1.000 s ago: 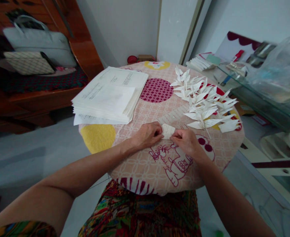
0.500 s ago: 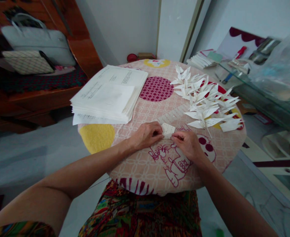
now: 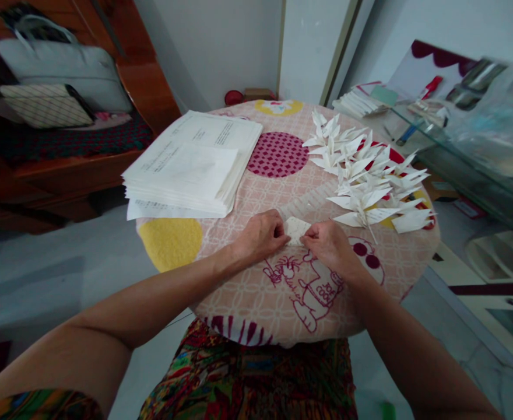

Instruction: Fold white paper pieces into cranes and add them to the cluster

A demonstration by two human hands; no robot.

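A small folded piece of white paper (image 3: 296, 230) lies at the table's near middle, between my two hands. My left hand (image 3: 265, 233) pinches its left edge with curled fingers. At the right edge, my right hand (image 3: 326, 242) grips the paper between thumb and fingertips. Just beyond the paper a clear ruler (image 3: 309, 200) lies slanting on the cloth. To the right spreads a heap of folded white paper cranes (image 3: 361, 169). A thick stack of printed paper (image 3: 182, 166) sits to the left, with a smaller blank sheet (image 3: 206, 169) on top.
The round table (image 3: 234, 291) has a patterned pink cloth. Beyond its right side stands a glass shelf (image 3: 466, 163) with a plastic bag (image 3: 501, 116) and a paper pile (image 3: 361, 100). A wooden bench (image 3: 147, 76) at left bears a pale handbag (image 3: 68, 73).
My right hand has shifted slightly up and left along the paper, and more of the folded paper's face shows. My left hand stays almost in place.
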